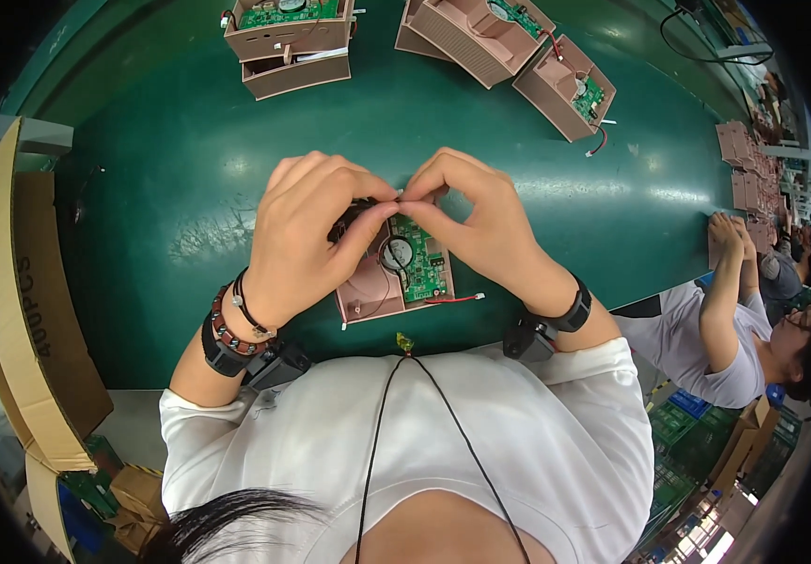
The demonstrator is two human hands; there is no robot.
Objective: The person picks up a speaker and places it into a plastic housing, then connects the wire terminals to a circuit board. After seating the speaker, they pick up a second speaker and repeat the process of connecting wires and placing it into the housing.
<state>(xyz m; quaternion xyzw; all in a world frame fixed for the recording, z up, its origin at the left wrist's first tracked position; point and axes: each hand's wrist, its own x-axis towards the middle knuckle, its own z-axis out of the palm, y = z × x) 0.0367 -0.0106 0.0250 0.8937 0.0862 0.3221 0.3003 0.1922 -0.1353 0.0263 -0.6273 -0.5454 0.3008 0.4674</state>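
A pink plastic housing (365, 282) lies near me on the green table, its inside facing up. In it are a green circuit board (433, 268) and a round silvery part (396, 252); a red wire with a white plug (480, 296) sticks out at its right side. Above the housing's far end, my left hand (307, 221) and my right hand (476, 221) meet fingertip to fingertip, both closed in a pinch. Whatever they pinch is tiny and mostly covered by the fingers. Something black shows under my left fingers, partly hidden.
More pink housings with boards stand at the far side, in a stack (297, 75), a pair (480, 42) and a single one (565, 89). A cardboard box (43, 301) borders the table's left. At the right, a co-worker (720, 320) reaches toward further housings (751, 179).
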